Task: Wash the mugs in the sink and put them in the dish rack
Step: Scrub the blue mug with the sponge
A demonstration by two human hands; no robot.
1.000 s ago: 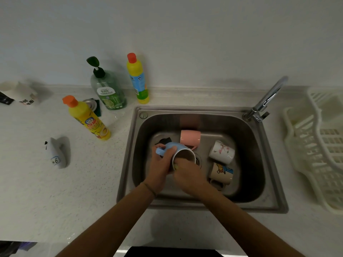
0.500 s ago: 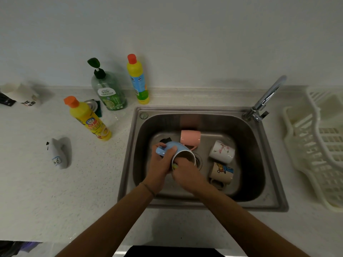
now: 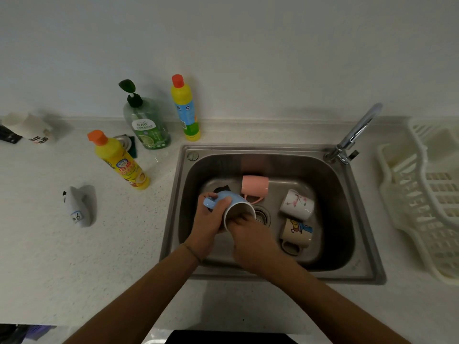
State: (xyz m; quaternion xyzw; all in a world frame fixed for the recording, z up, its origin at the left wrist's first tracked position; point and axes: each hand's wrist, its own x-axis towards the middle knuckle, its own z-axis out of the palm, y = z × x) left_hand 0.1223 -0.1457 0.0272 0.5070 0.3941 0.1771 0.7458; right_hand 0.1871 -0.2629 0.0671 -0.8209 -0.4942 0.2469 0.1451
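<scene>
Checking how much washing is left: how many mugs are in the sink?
4. The blue mug is held in both hands; the pink mug lies behind it; the floral white mug and cartoon mug lie right. Hands may hide more.

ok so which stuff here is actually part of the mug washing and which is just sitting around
Part of the job:
blue mug, gripped by the left hand, right hand at its mouth
pink mug
floral mug
cartoon mug
sink
dish rack

Lying about:
two yellow bottles
green soap dispenser
white shark-shaped object
</scene>
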